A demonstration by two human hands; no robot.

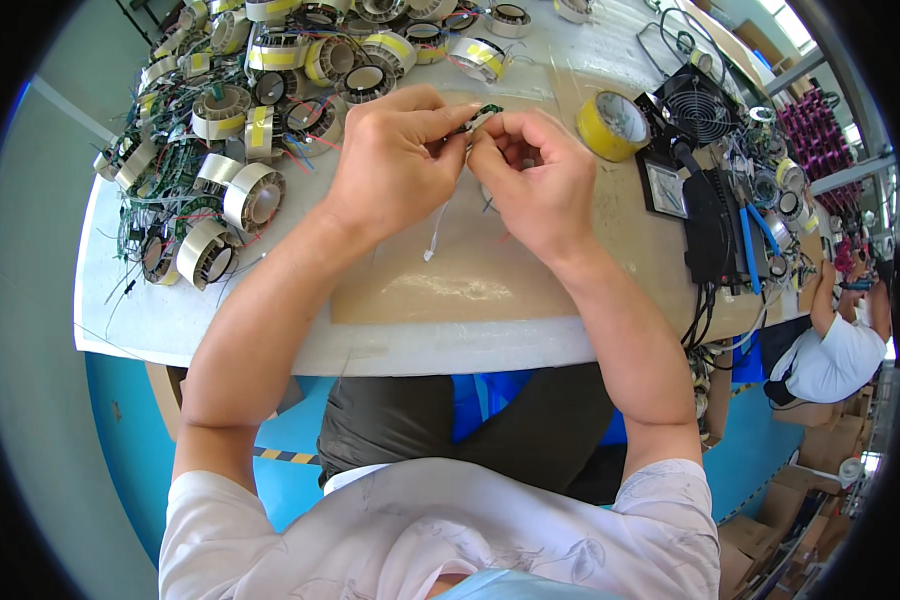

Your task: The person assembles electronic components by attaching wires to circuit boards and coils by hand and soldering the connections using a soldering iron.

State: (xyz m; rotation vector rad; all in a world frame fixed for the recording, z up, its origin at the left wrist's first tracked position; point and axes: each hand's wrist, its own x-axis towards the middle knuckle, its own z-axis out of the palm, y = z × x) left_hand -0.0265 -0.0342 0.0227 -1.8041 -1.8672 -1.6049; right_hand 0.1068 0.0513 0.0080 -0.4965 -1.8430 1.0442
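Note:
Over the middle of the bench, my left hand (395, 158) and my right hand (538, 178) meet, fingertips almost touching. Between them they pinch a small green circuit board (486, 112), most of which my fingers cover. A thin white cable with a small white plug (429, 254) dangles below my left fingers. Under my right hand short blue and red wire ends show. Beneath both hands lies a brown sheet (420, 295). Just right of my right hand stands a roll of yellow tape (613, 126).
Many ring-shaped motor coils (254, 196) with loose wires and boards heap up at the left and back. To the right are a black fan (697, 112), blue-handled pliers (750, 245) and more parts. Another person (832, 355) works at the far right.

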